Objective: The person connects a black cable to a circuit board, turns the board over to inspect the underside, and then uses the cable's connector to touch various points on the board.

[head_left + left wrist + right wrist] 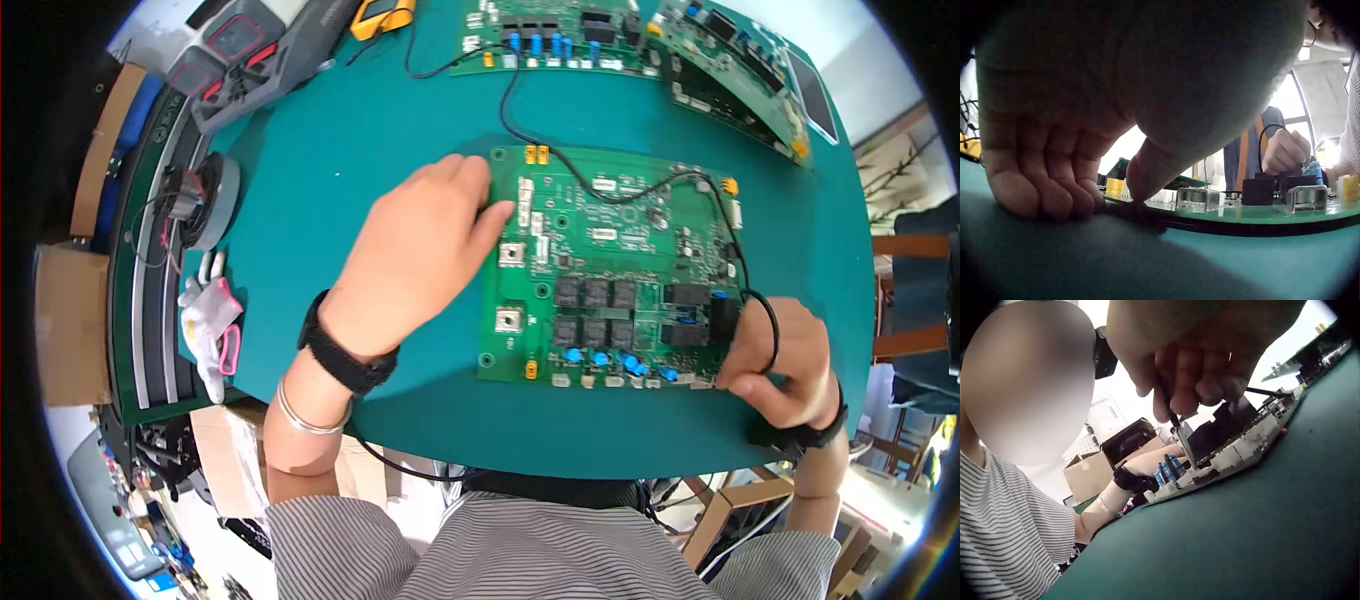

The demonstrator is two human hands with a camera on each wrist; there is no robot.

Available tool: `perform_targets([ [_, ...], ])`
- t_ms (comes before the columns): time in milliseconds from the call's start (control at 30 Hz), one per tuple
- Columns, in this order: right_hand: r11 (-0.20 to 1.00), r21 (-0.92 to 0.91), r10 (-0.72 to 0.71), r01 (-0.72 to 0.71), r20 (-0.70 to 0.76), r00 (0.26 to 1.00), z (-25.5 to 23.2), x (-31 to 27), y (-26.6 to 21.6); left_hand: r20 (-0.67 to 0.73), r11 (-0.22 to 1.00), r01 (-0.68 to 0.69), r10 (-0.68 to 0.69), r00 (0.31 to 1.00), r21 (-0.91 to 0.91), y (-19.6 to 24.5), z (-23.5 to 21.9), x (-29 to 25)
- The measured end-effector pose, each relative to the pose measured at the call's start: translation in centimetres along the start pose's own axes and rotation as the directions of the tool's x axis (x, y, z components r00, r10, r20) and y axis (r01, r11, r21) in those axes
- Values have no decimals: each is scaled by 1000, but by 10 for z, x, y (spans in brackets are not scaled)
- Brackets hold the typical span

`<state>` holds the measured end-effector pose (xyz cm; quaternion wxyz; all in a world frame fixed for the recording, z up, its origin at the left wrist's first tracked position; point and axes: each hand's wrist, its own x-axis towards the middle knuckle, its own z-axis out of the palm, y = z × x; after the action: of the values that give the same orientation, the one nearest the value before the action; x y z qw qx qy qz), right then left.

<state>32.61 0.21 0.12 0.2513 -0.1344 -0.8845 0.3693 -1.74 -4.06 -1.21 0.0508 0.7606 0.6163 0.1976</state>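
Observation:
A large green circuit board (620, 220) lies on the green table, with black relays (595, 292) and blue capacitors (600, 358) toward its near side. At its left edge, my left hand (415, 245) rests with straight fingers on the table, and its thumb (1147, 172) touches the board's edge. My right hand (785, 345) is at the board's near right corner. It grips a slim black-handled tool with a pale, narrowing tip (1186, 447), which points down at the white connectors along the edge. I cannot tell the tool's exact kind. A black cable (735, 235) crosses the board and loops over this hand.
More circuit boards (560, 35) lie at the back, some stacked or leaning at the right (735, 75). A yellow meter (382, 15) sits at the back left. Along the left stand a grey tool case (265, 60), a wire reel (212, 200) and a white glove (205, 330).

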Motion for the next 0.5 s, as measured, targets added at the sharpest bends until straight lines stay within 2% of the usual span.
perform_targets([
  [67,1000,-27,-16,16,8,1000,1,-1,-5,-4,1000,8,-8,1000,9,-1,1,0],
  [133,989,-150,-16,17,9,1000,0,-2,-10,0,1000,8,-8,1000,4,0,1,0],
  [233,993,-98,-63,67,36,997,1,-5,-11,-8,1000,4,-4,1000,-9,-1,1,-1],
  [400,970,-219,-78,106,131,988,1,-2,-8,-1,1000,21,-21,1000,-10,-1,1,-1],
  [500,978,-189,-74,86,69,995,2,-1,-4,2,1000,17,-17,1000,-9,-1,1,-2],
])
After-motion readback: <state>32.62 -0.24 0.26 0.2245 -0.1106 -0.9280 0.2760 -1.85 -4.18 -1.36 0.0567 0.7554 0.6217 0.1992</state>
